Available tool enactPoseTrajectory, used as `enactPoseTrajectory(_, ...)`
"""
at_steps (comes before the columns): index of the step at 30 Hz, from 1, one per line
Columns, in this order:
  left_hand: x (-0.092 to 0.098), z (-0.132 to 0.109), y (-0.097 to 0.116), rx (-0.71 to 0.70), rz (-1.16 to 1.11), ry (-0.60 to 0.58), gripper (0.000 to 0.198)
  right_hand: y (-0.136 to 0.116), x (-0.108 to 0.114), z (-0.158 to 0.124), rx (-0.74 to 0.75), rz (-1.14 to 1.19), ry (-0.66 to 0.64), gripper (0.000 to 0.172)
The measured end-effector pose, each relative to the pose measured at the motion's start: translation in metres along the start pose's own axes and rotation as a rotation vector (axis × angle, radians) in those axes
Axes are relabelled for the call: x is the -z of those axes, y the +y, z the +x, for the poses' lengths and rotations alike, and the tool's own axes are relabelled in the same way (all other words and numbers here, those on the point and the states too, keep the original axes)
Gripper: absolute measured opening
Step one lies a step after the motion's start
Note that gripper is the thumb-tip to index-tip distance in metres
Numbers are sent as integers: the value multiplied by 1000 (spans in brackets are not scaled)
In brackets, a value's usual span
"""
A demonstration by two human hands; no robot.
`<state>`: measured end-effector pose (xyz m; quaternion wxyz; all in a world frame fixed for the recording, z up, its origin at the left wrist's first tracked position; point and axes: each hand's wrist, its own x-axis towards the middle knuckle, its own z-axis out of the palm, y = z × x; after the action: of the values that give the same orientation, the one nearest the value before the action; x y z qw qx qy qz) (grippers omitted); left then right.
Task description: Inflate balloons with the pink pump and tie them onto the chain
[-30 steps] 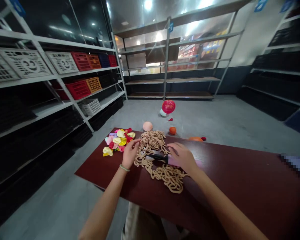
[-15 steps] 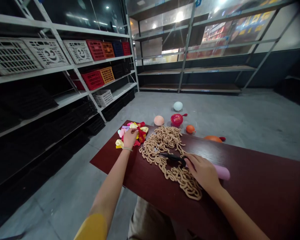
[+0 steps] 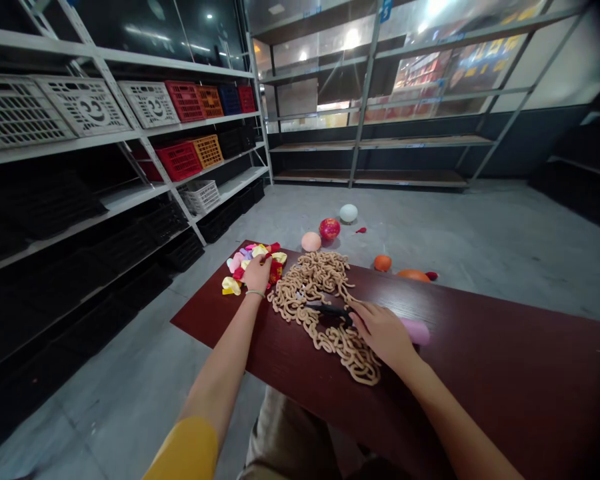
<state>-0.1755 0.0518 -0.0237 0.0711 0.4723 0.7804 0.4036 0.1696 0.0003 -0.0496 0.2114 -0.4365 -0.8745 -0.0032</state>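
My left hand (image 3: pixel 257 274) reaches into a pile of uninflated balloons (image 3: pixel 231 285) on the table's left end. Its fingertips are pinched together on what looks like a red balloon (image 3: pixel 266 257). My right hand (image 3: pixel 384 333) is closed round a hand balloon pump with a black tapered nozzle (image 3: pixel 330 310) and a pink barrel (image 3: pixel 416 331). The nozzle points left, over a heap of tan, curly, cord-like pieces (image 3: pixel 325 270) whose kind I cannot make out. My right palm hides the middle of the pump.
Beyond the dark red table (image 3: pixel 505 360), inflated balloons lie on the floor: white (image 3: pixel 349 213), red (image 3: pixel 329 229), peach (image 3: pixel 311 241) and orange (image 3: pixel 383 263). A small red scrap (image 3: pixel 361 230) lies near them. Shelves with crates (image 3: pixel 183 100) stand left; metal racks (image 3: pixel 360 143) stand behind.
The red inflated balloon on the floor has shifted left, away from the small red piece. My left fingers have closed at the pile. My right hand stays on the pump; the view has turned slightly.
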Motion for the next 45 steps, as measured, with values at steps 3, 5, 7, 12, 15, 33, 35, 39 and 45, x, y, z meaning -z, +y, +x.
enactPoseTrajectory(3, 3, -8, 14, -71, -175, 56, 30, 1, 7, 4, -5, 27, -77, 40)
enactPoseTrajectory(5, 3, -12, 27, -98, -372, 64, 27, 3, 14, 6, -12, 35, -136, 42)
enactPoseTrajectory(7, 2, -15, 45, -77, -559, 26, 26, 8, 22, 6, -15, 29, -211, 46)
enactPoseTrajectory(12, -12, -25, 92, 5, -900, -175, 28, 25, 41, -3, -30, 25, -342, 56)
enactPoseTrajectory(15, -33, -35, 104, -1, -1023, -265, 32, 29, 43, -11, -36, 19, -309, 56)
enactPoseTrajectory(33, -65, -85, 99, -148, -959, -548, 25, 21, 36, -22, -64, -37, -195, 54)
enactPoseTrajectory(35, -64, -85, 99, -223, -881, -492, 22, 22, 38, -23, -58, -43, -225, 56)
enactPoseTrajectory(39, -57, -83, 100, -189, -799, -420, 19, 23, 36, -24, -58, -49, -235, 56)
enactPoseTrajectory(45, -46, -85, 103, 142, -1111, -662, 28, 26, 29, -27, -41, -51, -183, 56)
